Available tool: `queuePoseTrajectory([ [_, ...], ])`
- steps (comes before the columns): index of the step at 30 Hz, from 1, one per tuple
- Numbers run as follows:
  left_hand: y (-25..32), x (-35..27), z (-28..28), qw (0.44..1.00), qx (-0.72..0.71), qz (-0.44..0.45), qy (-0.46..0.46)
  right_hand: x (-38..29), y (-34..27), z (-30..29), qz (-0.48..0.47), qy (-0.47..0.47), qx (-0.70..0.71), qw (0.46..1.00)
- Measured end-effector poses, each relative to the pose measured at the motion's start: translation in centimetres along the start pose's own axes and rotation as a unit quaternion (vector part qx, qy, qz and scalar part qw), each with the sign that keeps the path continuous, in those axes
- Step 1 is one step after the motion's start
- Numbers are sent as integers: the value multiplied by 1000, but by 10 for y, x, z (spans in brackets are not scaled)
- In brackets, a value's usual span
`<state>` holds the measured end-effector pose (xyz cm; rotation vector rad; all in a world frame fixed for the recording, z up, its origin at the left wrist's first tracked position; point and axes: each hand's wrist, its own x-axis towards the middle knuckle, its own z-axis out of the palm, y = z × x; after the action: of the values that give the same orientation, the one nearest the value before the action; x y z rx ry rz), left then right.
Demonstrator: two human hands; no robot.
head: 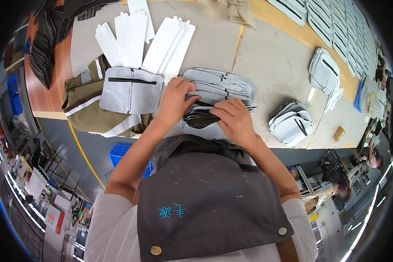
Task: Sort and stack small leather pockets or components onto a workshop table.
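My left hand is at the left end of a stack of grey fabric panels, thumb and fingers curved apart. Its thumb touches a panel with a black strip; whether the fingers grip it is unclear. My right hand pinches the right side of this panel. Below the strip, dark undersides of folded layers show between my hands. Another grey panel lies under them at the table's front edge. Left of my hands, a grey panel with a black zipper-like slot rests on an olive fabric bag.
White notched strips lie behind the bag. To the right are a smaller stack of grey panels, another stack and a brown tape-like piece. Rows of panels line the far right. Dark pieces hang at the left.
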<state>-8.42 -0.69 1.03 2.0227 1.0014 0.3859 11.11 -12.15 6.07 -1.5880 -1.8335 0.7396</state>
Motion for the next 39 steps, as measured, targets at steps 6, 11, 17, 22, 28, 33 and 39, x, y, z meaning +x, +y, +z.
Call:
queuePoseTrajectory([
  [6,-9,-7,4,998,-51,-17,-10,-7,3,3,6,-15,-4,1000],
  [11,-14,-11,1,989,4,144,25,-8,5,4,16,-29,1,999],
  [17,-8,-10,-6,979,47,196,27,1,6,5,-19,-3,10,1000],
  [22,-3,-10,-1,974,-1,227,8,-2,8,4,-19,6,8,1000],
  [28,-3,-8,0,982,33,186,-10,-4,8,4,-23,12,8,1000],
  [33,-5,-13,1,982,-49,182,-30,-4,6,3,-20,13,9,1000],
  [39,-1,-17,5,987,-121,102,-10,-2,6,1,-23,8,11,1000],
])
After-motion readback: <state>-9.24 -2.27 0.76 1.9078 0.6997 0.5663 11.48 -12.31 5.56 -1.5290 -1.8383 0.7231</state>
